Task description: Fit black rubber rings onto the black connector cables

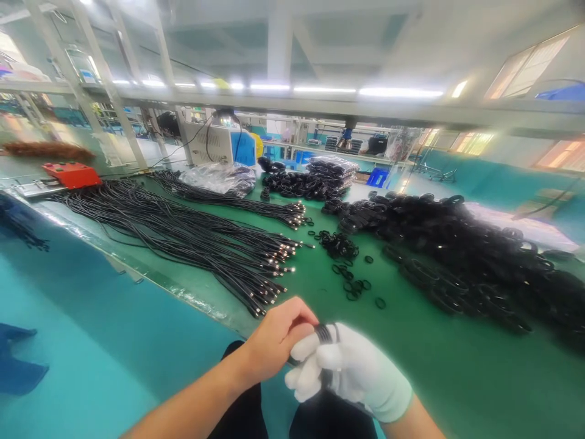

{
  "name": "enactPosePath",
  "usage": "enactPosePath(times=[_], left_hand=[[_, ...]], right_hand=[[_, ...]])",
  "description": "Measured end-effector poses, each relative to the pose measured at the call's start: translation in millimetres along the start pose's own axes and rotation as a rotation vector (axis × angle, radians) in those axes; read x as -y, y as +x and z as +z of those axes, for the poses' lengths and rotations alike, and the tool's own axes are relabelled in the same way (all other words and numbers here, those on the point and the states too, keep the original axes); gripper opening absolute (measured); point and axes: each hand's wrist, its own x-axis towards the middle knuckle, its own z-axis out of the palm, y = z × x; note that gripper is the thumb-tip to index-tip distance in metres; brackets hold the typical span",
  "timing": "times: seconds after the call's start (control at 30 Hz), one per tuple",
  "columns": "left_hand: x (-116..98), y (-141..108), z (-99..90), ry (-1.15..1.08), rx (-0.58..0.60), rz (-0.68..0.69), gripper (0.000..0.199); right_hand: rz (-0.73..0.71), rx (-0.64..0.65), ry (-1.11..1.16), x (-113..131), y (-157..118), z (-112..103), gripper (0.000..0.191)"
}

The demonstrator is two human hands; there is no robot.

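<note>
A small coil of black cable [324,334] is held over the near edge of the table, just above my lap. My right hand [351,366], in a white glove, has its fingers wrapped round this coil. Against the coil's left side, my bare left hand [280,335] is closed, its fingertips meeting the gloved fingers; part of the cable is hidden by both hands. Straight black cables [196,235] with metal plug ends lie in a long bundle beyond my left hand. Small black rings [354,286] are scattered on the green tabletop [315,296] past my hands.
Coiled black cables form a large heap [439,250] at the right. At the far left stands a red box [73,175] with buttons. Clear plastic bags [219,177], a white and blue machine [219,144] and stacked packs [333,171] stand behind. A shelf beam [292,100] runs overhead.
</note>
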Motion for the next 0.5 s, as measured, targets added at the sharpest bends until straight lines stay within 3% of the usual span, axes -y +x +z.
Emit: enactPosePath(times=[0.13, 0.23, 0.37, 0.5], left_hand=[[1, -5, -4.0, -0.141, 0.088, -0.057, 0.012], [-1, -8, -7.0, -0.122, 0.026, -0.041, 0.012], [-6, -24, -8.3, 0.029, -0.200, 0.041, 0.011], [-20, -50, -12.0, 0.134, -0.511, 0.252, 0.010]], right_hand=[[0.057, 0.088, -0.103, 9, 2, 8, 0.028], [0.049, 0.122, -0.174, 16, 6, 18, 0.025], [0.079, 0.218, -0.304, 26, 18, 35, 0.023], [0.128, 0.366, -0.380, 31, 33, 49, 0.020]])
